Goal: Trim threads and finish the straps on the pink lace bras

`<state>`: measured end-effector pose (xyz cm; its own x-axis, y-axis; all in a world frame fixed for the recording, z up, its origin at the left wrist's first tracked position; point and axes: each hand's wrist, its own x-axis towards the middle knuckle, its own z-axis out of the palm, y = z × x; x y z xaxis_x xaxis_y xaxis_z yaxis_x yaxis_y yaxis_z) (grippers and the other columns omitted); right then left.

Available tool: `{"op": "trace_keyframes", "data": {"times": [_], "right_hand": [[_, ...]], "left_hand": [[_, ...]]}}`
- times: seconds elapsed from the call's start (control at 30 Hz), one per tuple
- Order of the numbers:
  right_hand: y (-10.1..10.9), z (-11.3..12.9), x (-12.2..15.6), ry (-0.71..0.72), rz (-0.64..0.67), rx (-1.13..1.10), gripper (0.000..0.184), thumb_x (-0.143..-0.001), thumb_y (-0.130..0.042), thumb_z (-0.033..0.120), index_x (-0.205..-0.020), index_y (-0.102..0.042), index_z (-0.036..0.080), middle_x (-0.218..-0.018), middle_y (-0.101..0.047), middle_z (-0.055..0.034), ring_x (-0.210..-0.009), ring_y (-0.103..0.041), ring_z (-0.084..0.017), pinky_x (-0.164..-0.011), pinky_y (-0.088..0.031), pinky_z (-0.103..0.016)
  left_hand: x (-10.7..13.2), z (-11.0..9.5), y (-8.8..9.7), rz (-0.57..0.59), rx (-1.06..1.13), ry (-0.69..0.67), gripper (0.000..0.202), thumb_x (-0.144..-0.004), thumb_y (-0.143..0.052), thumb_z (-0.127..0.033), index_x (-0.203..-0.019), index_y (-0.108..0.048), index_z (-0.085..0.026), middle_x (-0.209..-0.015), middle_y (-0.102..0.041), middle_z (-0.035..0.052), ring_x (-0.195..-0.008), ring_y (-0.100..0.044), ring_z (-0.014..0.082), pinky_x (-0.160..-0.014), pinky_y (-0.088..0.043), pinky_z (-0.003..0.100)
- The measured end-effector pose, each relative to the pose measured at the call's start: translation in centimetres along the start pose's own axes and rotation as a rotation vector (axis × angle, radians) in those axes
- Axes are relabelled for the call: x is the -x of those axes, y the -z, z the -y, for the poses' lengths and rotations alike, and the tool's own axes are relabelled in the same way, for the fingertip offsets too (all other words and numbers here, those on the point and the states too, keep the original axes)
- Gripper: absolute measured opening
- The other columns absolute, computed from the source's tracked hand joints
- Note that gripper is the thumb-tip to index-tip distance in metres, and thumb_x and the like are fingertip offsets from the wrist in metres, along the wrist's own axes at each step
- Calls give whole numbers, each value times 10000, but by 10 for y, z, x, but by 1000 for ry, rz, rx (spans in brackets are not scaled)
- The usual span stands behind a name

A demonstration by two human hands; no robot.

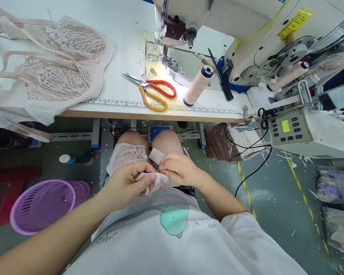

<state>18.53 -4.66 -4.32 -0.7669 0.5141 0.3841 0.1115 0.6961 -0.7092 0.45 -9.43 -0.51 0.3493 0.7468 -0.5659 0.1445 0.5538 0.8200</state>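
Note:
A pale pink lace bra lies across my lap, part of it bunched up between my two hands. My left hand pinches its edge, thumb on top and fingers underneath. With closed fingers, my right hand grips the same garment a little to the right. A small white label sticks up just beyond my fingertips. What lies right under the fingers is hidden. On the table's left, another pale lace bra is spread with its straps hanging over the front edge.
Scissors with red and yellow handles and a thread spool stand by the sewing machine. A printed ruler runs along the table edge. Below are a purple basket, a red stool and a control box.

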Motion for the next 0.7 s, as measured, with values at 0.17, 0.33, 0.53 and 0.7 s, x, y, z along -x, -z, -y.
{"op": "trace_keyframes", "data": {"times": [0.17,0.33,0.53,0.7], "right_hand": [[-4,7,3,111,-159,302,218,-888,-357,169,-840,-568,191,-823,-639,-52,-734,-593,-128,-611,-489,-230],[-4,15,1,41,-171,222,189,-888,-381,175,-916,-566,201,-878,-649,-50,-788,-611,-128,-686,-522,-240],[-6,25,7,-148,-250,132,373,-845,-396,111,-1213,-425,167,-1059,-588,-113,-989,-556,-172,-850,-494,-335],[-17,23,17,-40,-449,342,229,-786,-564,164,-1003,-562,238,-983,-556,-69,-904,-543,-186,-788,-470,-360]], "left_hand": [[8,4,2,-223,-538,-346,188,-776,-478,-318,-704,-598,-192,-608,-618,1,-559,-540,120,-539,-404,215],[6,18,3,-358,-924,-711,209,-785,-430,-224,-774,-638,-215,-803,-699,49,-751,-630,167,-676,-469,249],[5,22,-1,-459,-964,-786,162,-776,-458,-201,-730,-613,-218,-735,-697,50,-702,-636,155,-656,-481,236],[5,21,-3,-492,-846,-569,161,-744,-461,-295,-655,-572,-220,-666,-669,48,-657,-610,174,-629,-457,262]]}}
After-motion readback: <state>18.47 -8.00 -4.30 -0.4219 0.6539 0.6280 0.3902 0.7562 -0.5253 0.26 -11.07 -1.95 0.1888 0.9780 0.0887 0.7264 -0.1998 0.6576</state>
